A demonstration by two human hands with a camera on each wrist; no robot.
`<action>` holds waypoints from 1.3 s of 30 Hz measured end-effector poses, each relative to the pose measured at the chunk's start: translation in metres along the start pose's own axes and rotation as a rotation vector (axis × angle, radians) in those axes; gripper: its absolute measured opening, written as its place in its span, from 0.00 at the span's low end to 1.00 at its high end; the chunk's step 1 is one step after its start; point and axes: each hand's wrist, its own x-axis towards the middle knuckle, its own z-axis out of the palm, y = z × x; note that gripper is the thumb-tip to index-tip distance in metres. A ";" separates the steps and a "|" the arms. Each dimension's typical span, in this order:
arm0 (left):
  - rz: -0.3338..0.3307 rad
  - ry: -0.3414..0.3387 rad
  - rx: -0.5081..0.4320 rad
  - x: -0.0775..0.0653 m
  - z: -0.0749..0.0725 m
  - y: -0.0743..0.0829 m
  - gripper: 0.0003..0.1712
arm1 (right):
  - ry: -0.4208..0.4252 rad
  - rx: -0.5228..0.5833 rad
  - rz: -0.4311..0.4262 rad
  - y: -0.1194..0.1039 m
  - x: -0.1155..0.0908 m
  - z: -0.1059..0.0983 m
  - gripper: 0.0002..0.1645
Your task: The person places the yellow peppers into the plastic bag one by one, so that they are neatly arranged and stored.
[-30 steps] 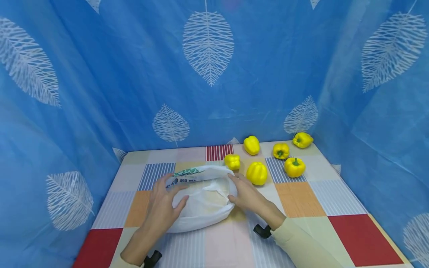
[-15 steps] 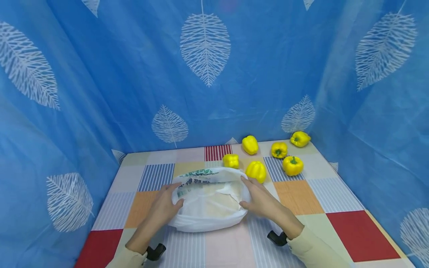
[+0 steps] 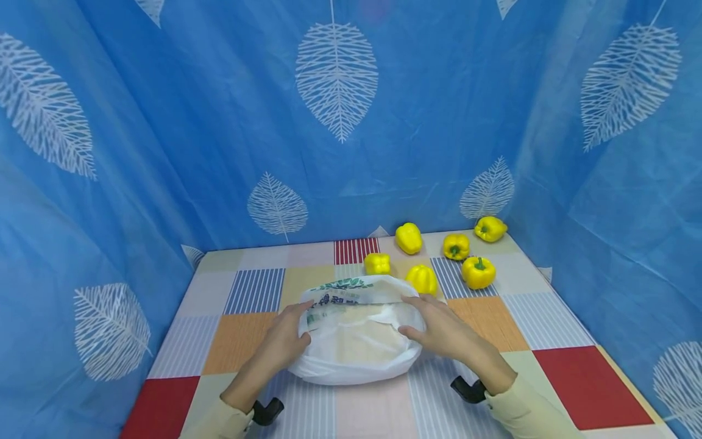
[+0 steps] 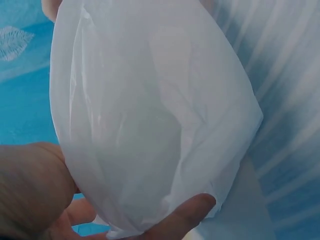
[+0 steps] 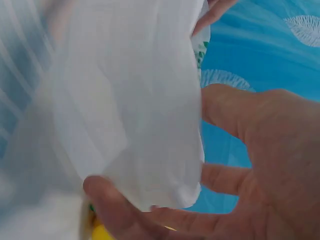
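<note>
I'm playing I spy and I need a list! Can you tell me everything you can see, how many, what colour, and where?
Bag: one, white with green and dark printing, on the table between the hands
Peppers: six, yellow, on the table, beyond the bag and off to the right
Tablecloth: one, patchwork of many colours, under everything
Curtain: cannot tell how many pieces, blue with white leaves, behind and at both sides
Black pieces: two, black, one at each wrist
Sleeves: two, cream, at the bottom
Left hand: one, bare, holding the bag's left side
Right hand: one, bare, holding its right side
</note>
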 end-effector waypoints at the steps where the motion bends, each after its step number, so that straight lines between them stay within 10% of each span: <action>1: -0.001 0.000 0.000 0.000 0.000 0.001 0.44 | 0.013 -0.012 -0.007 0.001 -0.001 -0.002 0.42; 13: -0.001 0.000 -0.015 0.003 0.007 0.003 0.46 | 0.277 0.010 -0.041 0.033 0.033 -0.046 0.23; 23: -0.005 -0.015 -0.030 0.004 0.010 0.002 0.46 | 0.058 0.089 -0.209 0.074 0.070 -0.045 0.41; 39: -0.006 -0.026 -0.040 0.003 0.007 0.003 0.47 | 0.043 0.112 -0.034 0.095 0.078 -0.033 0.56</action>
